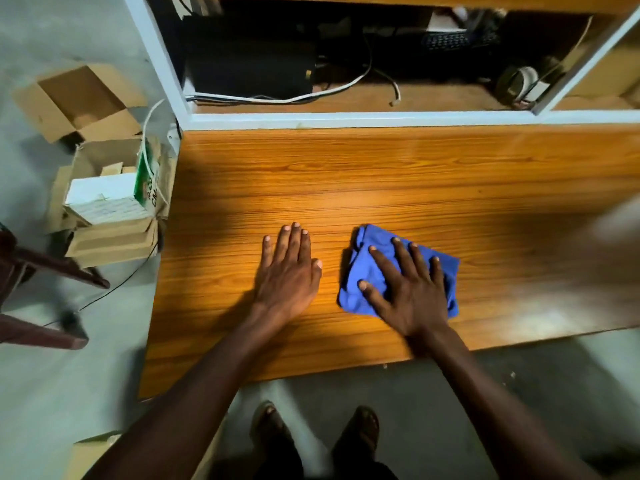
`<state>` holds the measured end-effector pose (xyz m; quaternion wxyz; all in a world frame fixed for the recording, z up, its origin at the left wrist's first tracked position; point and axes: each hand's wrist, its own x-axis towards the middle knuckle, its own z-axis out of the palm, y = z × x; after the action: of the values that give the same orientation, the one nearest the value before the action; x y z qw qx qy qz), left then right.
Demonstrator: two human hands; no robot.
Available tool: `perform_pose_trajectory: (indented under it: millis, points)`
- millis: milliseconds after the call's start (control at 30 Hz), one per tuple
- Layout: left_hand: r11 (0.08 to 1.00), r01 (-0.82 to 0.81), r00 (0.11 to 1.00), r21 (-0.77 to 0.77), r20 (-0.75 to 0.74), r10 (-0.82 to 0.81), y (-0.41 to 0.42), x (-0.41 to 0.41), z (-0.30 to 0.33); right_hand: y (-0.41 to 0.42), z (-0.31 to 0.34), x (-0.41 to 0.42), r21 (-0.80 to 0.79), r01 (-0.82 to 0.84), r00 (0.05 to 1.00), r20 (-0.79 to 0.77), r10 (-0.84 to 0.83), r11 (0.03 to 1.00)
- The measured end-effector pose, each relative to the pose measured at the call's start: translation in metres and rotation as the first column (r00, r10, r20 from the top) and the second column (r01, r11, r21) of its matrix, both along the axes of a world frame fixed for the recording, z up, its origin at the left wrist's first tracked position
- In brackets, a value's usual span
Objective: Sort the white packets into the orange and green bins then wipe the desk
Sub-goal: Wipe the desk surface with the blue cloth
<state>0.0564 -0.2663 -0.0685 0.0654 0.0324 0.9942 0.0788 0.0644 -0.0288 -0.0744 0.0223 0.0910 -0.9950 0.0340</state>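
A crumpled blue cloth (367, 275) lies on the wooden desk (381, 174), right of centre near the front edge. My right hand (407, 289) presses flat on the cloth with its fingers spread and straight. My left hand (289, 268) rests flat on the bare desk just left of the cloth, fingers straight and together, touching nothing else. No white packets and no orange or green bins are in view.
A white-framed recess (346, 117) behind the desk holds a black box (249, 64), cables and a tape roll (517, 81). Open cardboard boxes (104, 188) are stacked on the floor left of the desk, beside a dark wooden chair (34, 271). My feet stand below the front edge.
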Motion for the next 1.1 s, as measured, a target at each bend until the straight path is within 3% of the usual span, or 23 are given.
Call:
perform_pose_trajectory:
  millis: [133, 233, 467, 667, 733, 833, 967, 1100]
  points:
    - [1.0, 0.01, 1.0, 0.001, 0.013, -0.01, 0.034, -0.004, 0.001, 0.068, 0.004, -0.048, -0.008, 0.198, 0.979, 0.044, -0.197, 0.98]
    - [1.0, 0.019, 1.0, 0.002, 0.005, -0.019, 0.064, -0.009, 0.003, 0.097, 0.001, -0.028, -0.023, 0.308, 0.951, 0.027, -0.307, 0.951]
    - [0.999, -0.014, 0.998, -0.035, -0.063, 0.012, 0.092, -0.013, -0.006, 0.101, -0.005, -0.001, -0.016, 0.201, 0.979, -0.033, -0.202, 0.979]
    - [0.999, -0.031, 0.992, -0.036, -0.121, 0.027, 0.096, -0.014, -0.009, 0.064, -0.001, -0.077, -0.061, -0.009, 0.999, 0.036, 0.011, 0.998]
    - [0.999, -0.029, 0.993, -0.031, -0.113, 0.025, 0.095, -0.014, -0.008, 0.068, 0.001, -0.113, -0.048, 0.006, 0.996, 0.09, -0.002, 0.999]
    - [0.999, -0.019, 0.995, -0.04, -0.096, 0.015, 0.093, -0.014, -0.01, 0.101, 0.002, -0.135, -0.042, 0.173, 0.983, 0.071, -0.17, 0.984]
    - [0.999, -0.001, 0.992, -0.051, -0.125, -0.005, 0.09, -0.013, -0.015, 0.111, -0.002, -0.082, -0.048, 0.383, 0.922, 0.077, -0.379, 0.922]
    - [0.999, -0.002, 0.982, -0.047, -0.187, -0.007, 0.091, -0.014, -0.019, 0.048, 0.0, -0.082, -0.039, 0.194, 0.979, 0.071, -0.191, 0.98]
